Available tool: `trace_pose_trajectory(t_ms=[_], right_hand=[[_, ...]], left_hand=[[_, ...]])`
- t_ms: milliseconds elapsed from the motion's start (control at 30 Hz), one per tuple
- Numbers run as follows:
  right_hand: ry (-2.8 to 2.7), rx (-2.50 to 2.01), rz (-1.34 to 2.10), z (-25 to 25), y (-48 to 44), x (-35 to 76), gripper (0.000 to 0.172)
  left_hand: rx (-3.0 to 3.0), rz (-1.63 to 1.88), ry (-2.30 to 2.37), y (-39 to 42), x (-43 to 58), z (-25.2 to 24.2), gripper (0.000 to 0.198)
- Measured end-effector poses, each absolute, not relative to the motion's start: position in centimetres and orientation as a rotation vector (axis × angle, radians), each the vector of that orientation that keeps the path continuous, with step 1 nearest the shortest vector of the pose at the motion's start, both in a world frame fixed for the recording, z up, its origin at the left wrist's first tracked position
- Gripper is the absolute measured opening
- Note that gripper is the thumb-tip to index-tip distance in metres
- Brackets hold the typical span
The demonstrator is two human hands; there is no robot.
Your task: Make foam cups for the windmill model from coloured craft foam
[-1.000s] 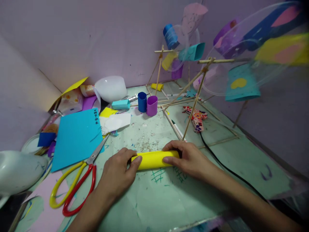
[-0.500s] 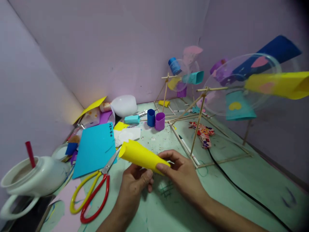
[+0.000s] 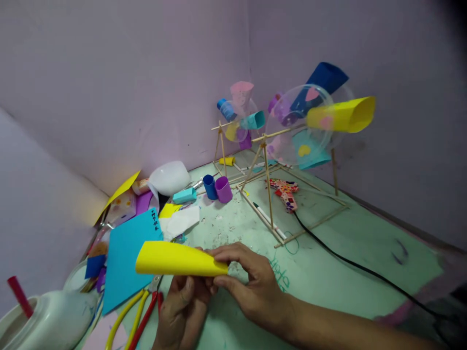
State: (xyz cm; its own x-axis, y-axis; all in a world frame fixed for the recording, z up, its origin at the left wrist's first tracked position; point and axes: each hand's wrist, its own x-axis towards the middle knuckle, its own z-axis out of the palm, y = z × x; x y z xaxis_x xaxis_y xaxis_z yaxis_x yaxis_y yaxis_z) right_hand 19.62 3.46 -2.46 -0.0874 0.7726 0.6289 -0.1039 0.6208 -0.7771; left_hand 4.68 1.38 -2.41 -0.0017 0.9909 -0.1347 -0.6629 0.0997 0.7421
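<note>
A yellow paper tube point(image 3: 175, 258), wide at its left end and pinched flat at the right, is held level above the table. My right hand point(image 3: 251, 284) grips its narrow end between thumb and fingers. Below the tube, my left hand point(image 3: 186, 306) curls its fingers against the underside, partly hidden by the paper. Scissors point(image 3: 126, 316) with yellow and red handles lie beside my left hand. Under the tube's left end is a blue paper sheet point(image 3: 127, 253) with dark writing. A dark blue paper tube point(image 3: 209, 187) and a purple one point(image 3: 224, 189) stand farther back.
Two stick frames point(image 3: 268, 189) carry clear-disc wheels point(image 3: 299, 126) with coloured paper cups at the right. A patterned glue gun point(image 3: 286, 194) lies inside the nearer frame, its black cord point(image 3: 350, 262) running right. A white container point(image 3: 54, 316) with a red stick stands front left.
My view has swung to the right. The yellow tube has turned from slanting to nearly level, with both hands still at it.
</note>
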Motion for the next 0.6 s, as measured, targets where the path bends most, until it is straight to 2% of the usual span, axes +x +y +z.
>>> trace_pose_trajectory(t_ms=[200, 600], right_hand=[[-1.47, -0.551, 0.824, -2.4, 3.8, 20.1, 0.031], [-1.3, -0.682, 1.014, -2.9, 3.6, 19.8, 0.025]], left_hand=[[0.525, 1.397, 0.593, 1.0, 4.0, -3.0, 0.034], [0.638, 1.38, 0.682, 0.6, 4.4, -2.5, 0.026]])
